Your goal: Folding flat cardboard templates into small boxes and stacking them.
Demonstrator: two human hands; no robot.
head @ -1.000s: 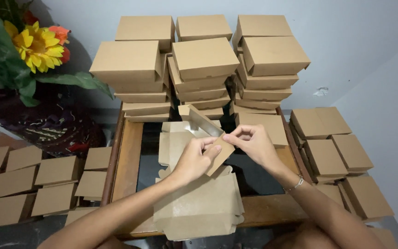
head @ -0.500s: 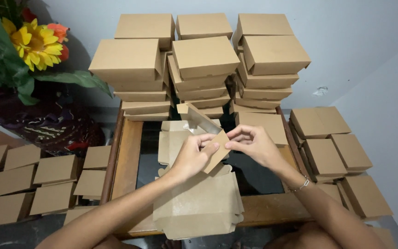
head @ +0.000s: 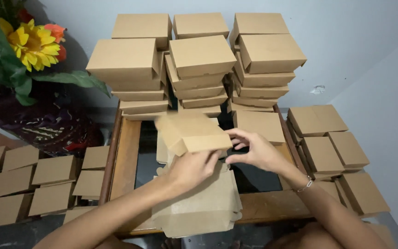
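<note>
Left hand (head: pixel 192 168) pinching folded box (head: pixel 194 133) from below, right hand (head: pixel 254 150) fingers closed on its end. Finished stacks (head: pixel 199 64) beyond; flat blanks (head: pixel 199 207) under wrists, still plenty unfolded.

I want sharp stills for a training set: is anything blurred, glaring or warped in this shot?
Head view: the box between the left hand and right hand is smeared by motion blur; the stacked boxes behind are fairly crisp; light is soft and even, no glare; the wide lens bends the table edges outward.
</note>
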